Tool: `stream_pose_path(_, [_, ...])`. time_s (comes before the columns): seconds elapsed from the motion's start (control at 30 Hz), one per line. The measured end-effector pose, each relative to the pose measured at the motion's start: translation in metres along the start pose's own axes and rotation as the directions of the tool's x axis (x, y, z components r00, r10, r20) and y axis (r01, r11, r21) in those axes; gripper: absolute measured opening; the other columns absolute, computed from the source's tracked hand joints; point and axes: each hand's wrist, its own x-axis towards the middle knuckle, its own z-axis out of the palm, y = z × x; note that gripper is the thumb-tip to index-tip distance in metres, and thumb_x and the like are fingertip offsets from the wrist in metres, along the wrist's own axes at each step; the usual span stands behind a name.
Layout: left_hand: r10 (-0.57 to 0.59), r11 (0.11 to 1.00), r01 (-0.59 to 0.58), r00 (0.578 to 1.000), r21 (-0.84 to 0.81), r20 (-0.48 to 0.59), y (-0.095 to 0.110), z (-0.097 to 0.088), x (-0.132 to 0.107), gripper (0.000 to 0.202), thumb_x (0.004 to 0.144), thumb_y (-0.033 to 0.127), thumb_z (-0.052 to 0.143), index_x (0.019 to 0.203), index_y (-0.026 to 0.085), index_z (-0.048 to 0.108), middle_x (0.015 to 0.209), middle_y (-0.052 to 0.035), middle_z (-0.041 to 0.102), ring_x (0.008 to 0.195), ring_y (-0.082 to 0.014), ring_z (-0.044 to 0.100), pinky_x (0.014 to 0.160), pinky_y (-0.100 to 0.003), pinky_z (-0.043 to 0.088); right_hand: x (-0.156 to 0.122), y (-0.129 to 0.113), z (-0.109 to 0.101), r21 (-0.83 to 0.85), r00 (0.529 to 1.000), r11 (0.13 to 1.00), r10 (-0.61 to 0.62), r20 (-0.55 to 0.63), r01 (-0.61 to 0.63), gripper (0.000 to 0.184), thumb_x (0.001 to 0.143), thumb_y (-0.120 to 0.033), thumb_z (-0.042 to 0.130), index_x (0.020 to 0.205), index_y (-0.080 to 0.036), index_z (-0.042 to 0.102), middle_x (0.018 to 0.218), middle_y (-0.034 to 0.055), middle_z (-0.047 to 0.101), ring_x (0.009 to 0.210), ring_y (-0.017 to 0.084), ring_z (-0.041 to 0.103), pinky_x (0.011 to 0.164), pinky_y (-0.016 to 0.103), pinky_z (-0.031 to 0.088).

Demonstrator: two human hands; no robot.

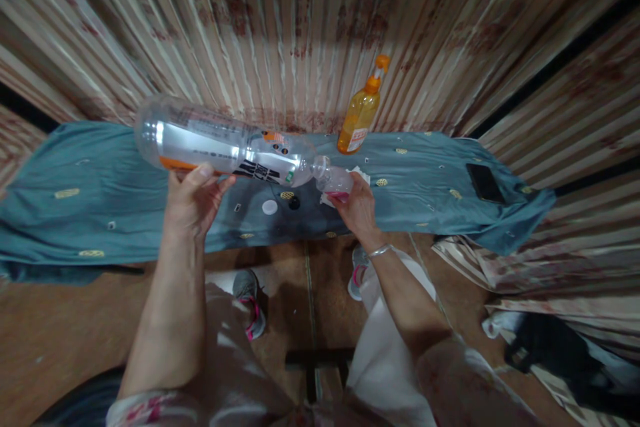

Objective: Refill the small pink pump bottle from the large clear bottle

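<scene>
My left hand (193,197) grips a large clear plastic bottle (220,147) near its base and holds it on its side, neck pointing right. The bottle's mouth meets a small clear cup (336,180) that my right hand (356,208) holds just above the teal cloth (90,200). A white cap (269,207) and a small black cap (295,203) lie on the cloth below the bottle. A white tissue (361,175) shows behind my right hand.
An orange spray bottle (361,113) stands at the back by the striped curtain (300,27). A black phone (484,183) lies on the cloth to the right. My shoes (250,300) rest on the brown floor; a dark bag (555,347) sits at lower right.
</scene>
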Motion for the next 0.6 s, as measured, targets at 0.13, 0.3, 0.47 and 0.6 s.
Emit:
stream_pose_path(0.13, [-0.011,1.000,0.010,1.000,-0.012,-0.017,-0.0009,-0.0005,0.0009,0.049,0.037,0.019,0.086,0.080,0.020,0.063,0.064,0.0028,0.067,0.056,-0.0120,0.063,0.049,-0.020,0.058,0.0002,0.0008,0.0003,0.010,1.000,1.000,-0.003,-0.012,0.003,0.063,0.076,-0.037,0.070,0.124,-0.008,0.042,0.120,0.0210,0.057,0.115,0.031,0.053,0.099,0.049,0.043])
stream_pose_path(0.3, [-0.011,1.000,0.011,1.000,-0.011,-0.010,-0.0020,-0.0002,0.0007,0.047,0.039,0.019,0.084,0.081,0.021,0.063,0.064,0.0037,0.067,0.056,-0.0114,0.063,0.050,-0.019,0.057,0.0002,0.0022,0.0008,0.014,1.000,1.000,0.000,-0.003,0.000,0.063,0.077,-0.040,0.068,0.126,-0.009,0.041,0.121,0.0214,0.057,0.116,0.032,0.053,0.097,0.051,0.044])
stream_pose_path(0.47, [0.003,1.000,-0.003,1.000,-0.012,0.002,-0.0027,-0.0014,0.0014,0.045,0.041,0.019,0.084,0.081,0.020,0.062,0.060,0.0041,0.065,0.054,-0.0105,0.061,0.051,-0.020,0.058,0.0003,0.0017,0.0009,-0.001,1.000,1.000,-0.001,-0.010,0.001,0.063,0.077,-0.038,0.069,0.125,-0.008,0.042,0.120,0.0219,0.057,0.116,0.032,0.053,0.098,0.049,0.043])
stream_pose_path(0.6, [0.009,1.000,-0.009,1.000,-0.004,-0.005,-0.0027,-0.0013,0.0017,0.044,0.040,0.020,0.084,0.078,0.020,0.062,0.058,0.0042,0.064,0.054,-0.0112,0.062,0.050,-0.019,0.058,0.0001,0.0014,0.0005,0.014,1.000,1.000,0.000,-0.009,0.000,0.061,0.078,-0.038,0.067,0.125,-0.009,0.041,0.120,0.0211,0.057,0.116,0.032,0.053,0.097,0.050,0.045])
